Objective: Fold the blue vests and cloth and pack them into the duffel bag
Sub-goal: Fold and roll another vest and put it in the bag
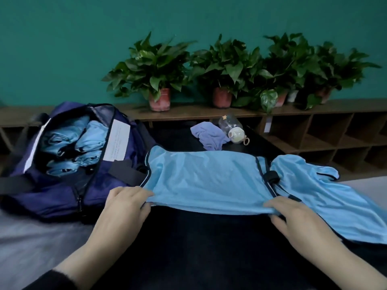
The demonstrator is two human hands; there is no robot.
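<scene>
A light blue vest (207,178) with dark trim lies spread across the black table. My left hand (125,204) pinches its near left corner and my right hand (293,216) pinches its near right corner, lifting the near edge slightly. A second blue vest (326,201) lies crumpled at the right, partly under the first. The navy duffel bag (62,195) stands unzipped at the left, with several folded blue vests (75,143) inside. A lavender cloth (210,136) lies bunched at the far side of the table.
A clear plastic bottle (232,128) with a pale lid lies on its side next to the lavender cloth. Potted plants (159,76) line a wooden shelf along the green wall. Wooden cubbies (335,139) stand at the right. A grey surface (31,243) borders the table at the left.
</scene>
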